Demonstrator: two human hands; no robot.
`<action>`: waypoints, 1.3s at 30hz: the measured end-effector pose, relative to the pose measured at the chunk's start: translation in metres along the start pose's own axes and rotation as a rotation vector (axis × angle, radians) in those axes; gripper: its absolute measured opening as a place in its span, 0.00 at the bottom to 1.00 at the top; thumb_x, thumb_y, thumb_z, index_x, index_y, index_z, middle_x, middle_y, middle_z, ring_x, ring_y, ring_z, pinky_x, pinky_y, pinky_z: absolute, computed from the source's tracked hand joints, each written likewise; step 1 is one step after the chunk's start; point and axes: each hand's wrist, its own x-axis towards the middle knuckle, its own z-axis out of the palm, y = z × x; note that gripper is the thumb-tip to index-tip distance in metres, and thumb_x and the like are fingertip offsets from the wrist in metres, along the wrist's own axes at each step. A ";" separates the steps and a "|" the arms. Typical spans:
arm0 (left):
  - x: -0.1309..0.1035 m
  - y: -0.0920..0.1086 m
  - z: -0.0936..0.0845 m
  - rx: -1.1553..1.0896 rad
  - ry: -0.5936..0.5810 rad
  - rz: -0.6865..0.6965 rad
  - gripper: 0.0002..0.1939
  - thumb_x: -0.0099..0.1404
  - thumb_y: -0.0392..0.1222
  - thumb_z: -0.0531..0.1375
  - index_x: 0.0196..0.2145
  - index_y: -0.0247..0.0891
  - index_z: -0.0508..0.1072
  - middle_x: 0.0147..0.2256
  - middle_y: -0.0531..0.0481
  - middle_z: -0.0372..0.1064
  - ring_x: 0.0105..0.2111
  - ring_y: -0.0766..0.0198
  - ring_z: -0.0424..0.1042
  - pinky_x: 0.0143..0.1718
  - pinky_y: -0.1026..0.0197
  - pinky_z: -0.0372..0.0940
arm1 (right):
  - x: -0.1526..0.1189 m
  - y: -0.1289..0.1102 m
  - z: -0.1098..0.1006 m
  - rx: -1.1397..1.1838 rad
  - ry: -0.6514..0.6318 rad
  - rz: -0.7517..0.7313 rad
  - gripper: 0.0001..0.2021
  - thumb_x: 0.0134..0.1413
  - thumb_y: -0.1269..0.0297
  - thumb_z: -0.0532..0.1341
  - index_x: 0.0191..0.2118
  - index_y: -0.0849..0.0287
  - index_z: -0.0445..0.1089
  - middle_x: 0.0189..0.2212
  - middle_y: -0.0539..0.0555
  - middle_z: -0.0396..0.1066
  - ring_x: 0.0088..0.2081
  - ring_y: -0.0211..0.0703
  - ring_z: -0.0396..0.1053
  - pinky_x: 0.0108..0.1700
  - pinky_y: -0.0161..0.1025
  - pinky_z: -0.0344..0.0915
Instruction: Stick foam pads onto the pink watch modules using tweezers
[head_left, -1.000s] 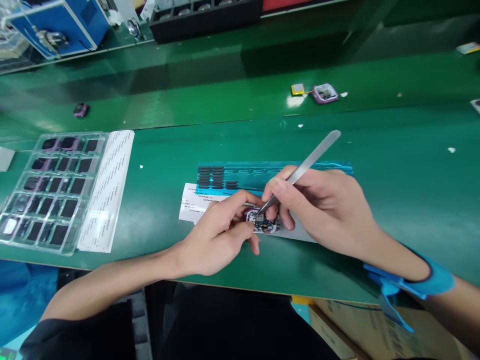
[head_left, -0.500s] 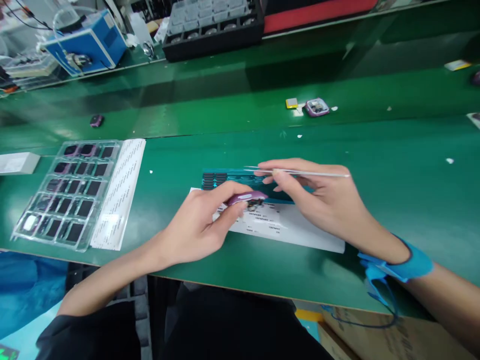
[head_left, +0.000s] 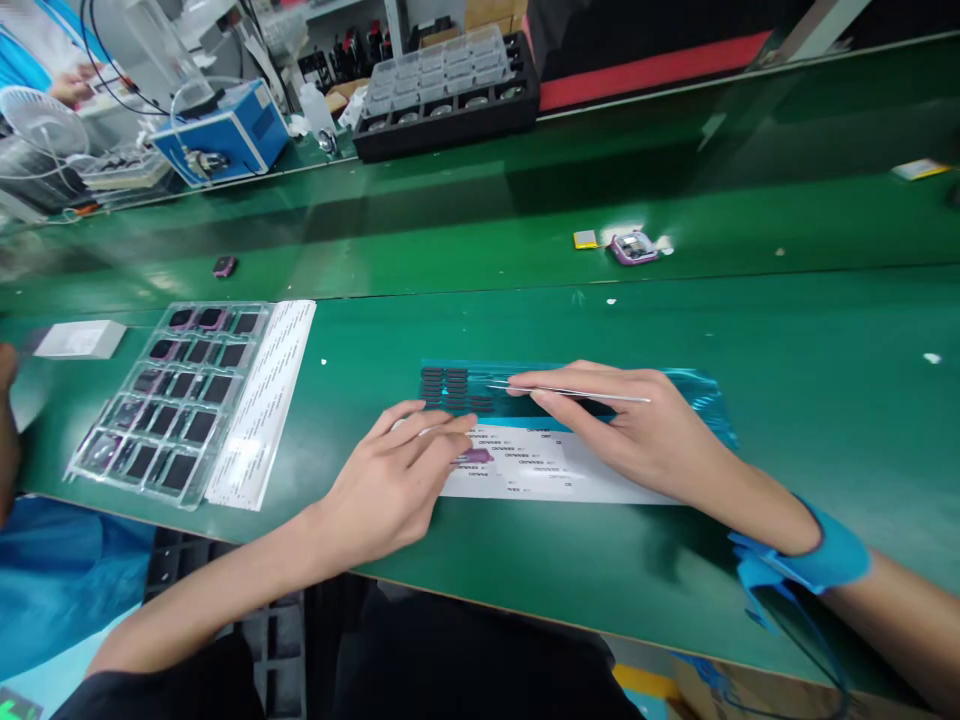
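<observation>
My left hand (head_left: 401,470) is closed around a small purple case (head_left: 474,457), most of it hidden under the fingers, above a white printed sheet (head_left: 540,475). My right hand (head_left: 637,415) pinches thin metal tweezers (head_left: 577,393), their tips pointing left over a blue film sheet (head_left: 525,372). Rows of small black strips (head_left: 456,385) lie on the film's left part, just left of the tweezer tips. A blue strap (head_left: 825,545) is round my right wrist.
A clear tray (head_left: 172,400) of dark-screened pieces stands at left, beside a printed strip (head_left: 281,380) and white box (head_left: 82,340). An opened purple case (head_left: 634,247) and battery (head_left: 585,240) lie farther back. Another person's hand (head_left: 7,430) shows at the left edge.
My left hand has turned over and lowered the purple case toward the white sheet, hiding more of it. The tweezers now point at the black strips' side of the film. The view has shifted.
</observation>
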 end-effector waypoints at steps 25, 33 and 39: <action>0.013 -0.036 0.031 -0.139 -0.013 -0.012 0.12 0.77 0.33 0.54 0.50 0.36 0.76 0.53 0.41 0.82 0.54 0.51 0.76 0.50 0.49 0.74 | -0.002 -0.006 0.009 -0.242 0.210 -0.216 0.19 0.70 0.76 0.63 0.59 0.46 0.77 0.43 0.49 0.84 0.30 0.41 0.78 0.30 0.40 0.74; 0.047 -0.002 -0.012 -0.766 0.175 -0.301 0.09 0.78 0.37 0.57 0.47 0.37 0.77 0.45 0.43 0.83 0.46 0.57 0.79 0.51 0.53 0.72 | -0.003 -0.004 -0.006 -0.393 0.248 -0.382 0.34 0.67 0.80 0.65 0.72 0.43 0.65 0.50 0.51 0.83 0.34 0.44 0.80 0.35 0.43 0.77; 0.075 -0.036 -0.003 -1.375 0.300 -0.923 0.03 0.71 0.33 0.61 0.42 0.32 0.73 0.33 0.43 0.82 0.26 0.68 0.71 0.33 0.63 0.68 | -0.007 -0.008 -0.005 -0.438 0.224 -0.391 0.41 0.67 0.79 0.64 0.76 0.36 0.55 0.54 0.48 0.81 0.37 0.49 0.81 0.38 0.48 0.80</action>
